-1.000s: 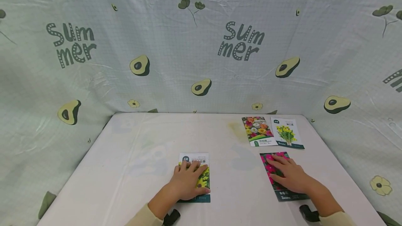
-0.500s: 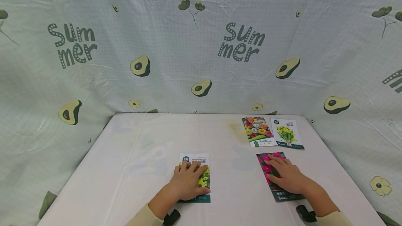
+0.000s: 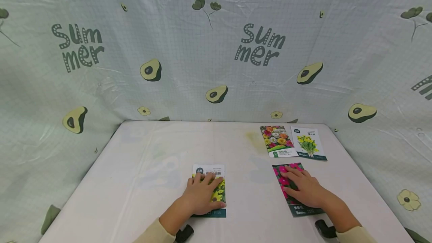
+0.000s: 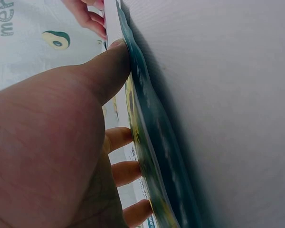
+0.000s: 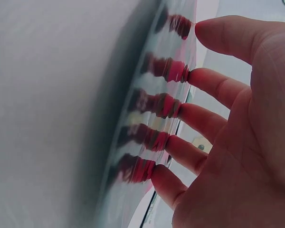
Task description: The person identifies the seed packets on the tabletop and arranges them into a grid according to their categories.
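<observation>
My left hand (image 3: pixel 201 198) rests with spread fingers on a seed packet with yellow flowers (image 3: pixel 220 192) near the table's front middle. In the left wrist view the thumb and fingertips touch that packet's face (image 4: pixel 145 137). To the right, my right hand (image 3: pixel 305 189) lies on a dark green seed packet with pink flowers (image 3: pixel 297 209), which sits slightly tilted. The right wrist view has its fingertips (image 5: pixel 175 147) pressing on the packet's shiny surface (image 5: pixel 145 128). Both hands cover parts of their packets' pictures.
Behind the right hand lie two more packets, one with mixed colourful flowers (image 3: pixel 278 141) and one white with a yellow bunch (image 3: pixel 308 143). They sit side by side on the white table (image 3: pixel 152 183). A printed cloth (image 3: pixel 185 48) hangs behind the table.
My right hand has slid the pink-flower packet a little to the left across the table. The left hand and its packet have stayed in place.
</observation>
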A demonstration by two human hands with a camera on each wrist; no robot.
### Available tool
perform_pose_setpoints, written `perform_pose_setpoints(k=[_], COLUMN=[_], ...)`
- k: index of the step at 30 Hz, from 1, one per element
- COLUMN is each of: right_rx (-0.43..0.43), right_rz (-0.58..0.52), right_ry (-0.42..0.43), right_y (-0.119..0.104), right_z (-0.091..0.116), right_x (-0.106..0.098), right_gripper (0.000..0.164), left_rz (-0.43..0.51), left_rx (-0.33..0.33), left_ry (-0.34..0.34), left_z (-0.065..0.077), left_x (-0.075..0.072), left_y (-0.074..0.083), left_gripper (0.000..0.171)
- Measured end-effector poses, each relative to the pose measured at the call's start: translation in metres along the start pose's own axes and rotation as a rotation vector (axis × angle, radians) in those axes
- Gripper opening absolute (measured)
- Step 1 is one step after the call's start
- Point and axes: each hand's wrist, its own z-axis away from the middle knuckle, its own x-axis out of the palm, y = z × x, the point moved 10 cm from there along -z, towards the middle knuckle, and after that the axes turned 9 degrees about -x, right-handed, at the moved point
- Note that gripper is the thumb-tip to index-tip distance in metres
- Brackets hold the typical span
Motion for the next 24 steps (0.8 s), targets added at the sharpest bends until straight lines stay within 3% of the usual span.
perform_pose_setpoints(k=[24], right_rx=[-0.013], right_rz=[-0.019], right_ry=[-0.016], right_y=[-0.020], right_z=[-0.010], right_x=[0.001], right_gripper=[0.065], left_rz=[0.002], left_rx=[-0.005], left_ry=[-0.013], left_z=[0.000], left_x=[-0.001], left_y=[0.000], left_gripper=[0.079])
